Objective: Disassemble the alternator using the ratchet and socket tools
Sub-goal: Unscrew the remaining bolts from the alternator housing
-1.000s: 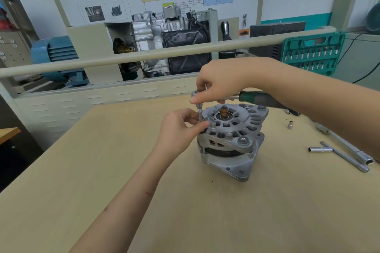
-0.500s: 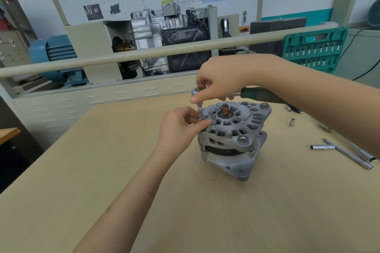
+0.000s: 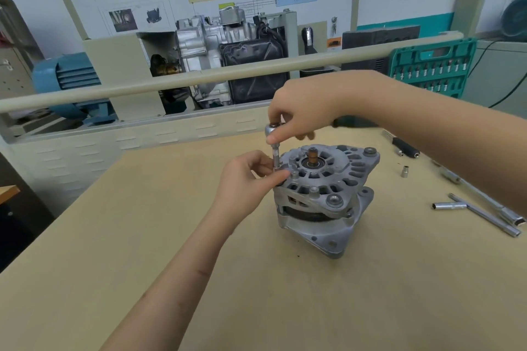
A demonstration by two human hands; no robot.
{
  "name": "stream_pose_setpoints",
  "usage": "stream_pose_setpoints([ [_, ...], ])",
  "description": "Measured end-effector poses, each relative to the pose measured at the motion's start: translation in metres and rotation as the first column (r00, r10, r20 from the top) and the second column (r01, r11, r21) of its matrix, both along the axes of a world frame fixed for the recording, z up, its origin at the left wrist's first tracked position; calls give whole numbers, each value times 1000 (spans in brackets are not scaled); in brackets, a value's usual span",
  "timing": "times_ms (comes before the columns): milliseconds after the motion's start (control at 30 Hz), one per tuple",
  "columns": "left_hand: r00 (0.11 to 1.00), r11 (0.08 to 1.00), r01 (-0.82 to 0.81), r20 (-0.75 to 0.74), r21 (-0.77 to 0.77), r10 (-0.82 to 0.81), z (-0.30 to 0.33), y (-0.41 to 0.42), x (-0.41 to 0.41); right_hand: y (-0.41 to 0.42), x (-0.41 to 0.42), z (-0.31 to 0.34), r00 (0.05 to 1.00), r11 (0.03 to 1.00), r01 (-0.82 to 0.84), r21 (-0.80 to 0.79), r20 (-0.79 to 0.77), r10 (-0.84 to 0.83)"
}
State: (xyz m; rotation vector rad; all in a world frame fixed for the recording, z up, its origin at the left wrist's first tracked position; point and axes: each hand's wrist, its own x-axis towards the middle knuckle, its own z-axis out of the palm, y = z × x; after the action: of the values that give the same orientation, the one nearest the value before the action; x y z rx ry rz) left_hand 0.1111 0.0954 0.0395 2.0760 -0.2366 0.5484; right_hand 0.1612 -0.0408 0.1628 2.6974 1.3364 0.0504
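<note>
Since the earlier frames the right hand (image 3: 302, 111) has lifted a little and the ratchet's green handle has slipped almost wholly behind the wrist, while the alternator keeps its place.

Largest is the pale wooden desk (image 3: 142, 236), running from the near edge to the far edge. Beyond that far edge a beige rail (image 3: 199, 77) crosses the view, with a cutaway gearbox display (image 3: 228, 48) and a blue motor (image 3: 68, 77) behind it. Near the far right corner a green socket case (image 3: 430, 65) stands open and upright.

On the desk, right of the middle, stands the alternator (image 3: 322, 194), its shaft end up and its finned housing facing the camera. Toward the right edge lie a T-handle wrench (image 3: 482, 214) and a long extension bar (image 3: 484, 202), close together; a small loose socket (image 3: 404, 171) stands between them and the alternator, and a black-handled driver (image 3: 405, 148) lies nearer the far edge.

At the alternator's left rim, the ratchet (image 3: 273, 129) sits on a socket extension (image 3: 276, 158) standing upright on a through bolt. The right hand grips the ratchet head from above, thumb and fingers curled round it. The left hand (image 3: 245, 179) pinches the lower part of the extension, apparently steadying it, though the fingertip contact is partly hidden.
</note>
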Motion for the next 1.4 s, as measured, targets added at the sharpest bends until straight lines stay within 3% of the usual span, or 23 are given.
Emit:
stream_pose_setpoints([
  [100,999,1000,-13,38,6,13,-3,-2,-2,2,0,-2,998,1000,9,4,57,-9],
  [267,992,993,99,-74,-64,-103,1,6,-6,0,-4,1,997,998,-66,-9,-34,65],
  [400,997,997,60,-55,-40,-62,3,5,-6,3,-8,4,992,992,-123,-7,-17,123],
  [567,999,999,-34,21,-34,35,0,-6,-7,4,-2,1,998,999,-39,-23,52,40],
  [700,999,999,-34,19,-9,34,-1,-8,-6,2,2,-1,999,998,48,38,10,-48],
  [933,986,989,135,-93,-55,-139,4,8,-4,8,1,-5,1000,996,0,85,12,-1],
  [1100,996,996,78,-28,-39,-79,4,10,0,10,3,-3,998,996,-54,68,41,52],
  [1233,999,999,47,14,-21,-47,0,9,3,9,5,-5,999,994,41,98,28,-44],
  [1400,985,985,158,-80,67,-153,8,18,4,7,5,-5,1000,995,17,103,5,-18],
])
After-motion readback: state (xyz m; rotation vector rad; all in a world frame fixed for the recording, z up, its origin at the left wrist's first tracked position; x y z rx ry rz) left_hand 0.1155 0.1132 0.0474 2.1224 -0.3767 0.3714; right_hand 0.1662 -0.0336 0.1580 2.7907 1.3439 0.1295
